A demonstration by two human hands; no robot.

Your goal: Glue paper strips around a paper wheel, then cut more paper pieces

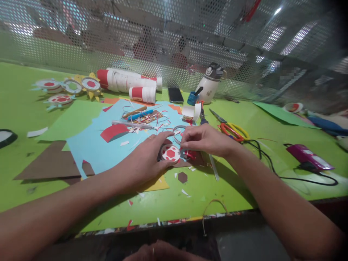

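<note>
My left hand [150,152] curves its thumb and fingers around a small round paper disc [170,153], white with red hexagon patches. The disc seems to be a cut-off cup base. Just to the right, my right hand [199,139] has its fingertips pinched at a thin ring-shaped strip [176,130], which stands above the disc. Under both hands lie a light blue sheet [108,127] and brown paper. A brown paper hexagon [182,177] rests on the table below the disc.
Stacked paper cups [143,95], a phone [175,95], a blue glue pot [193,98] and a white bottle [209,83] stand at the back. Scissors [231,128] and a purple corded device [308,157] lie right. Finished paper turtles [59,100] sit left. Paper scraps litter the table.
</note>
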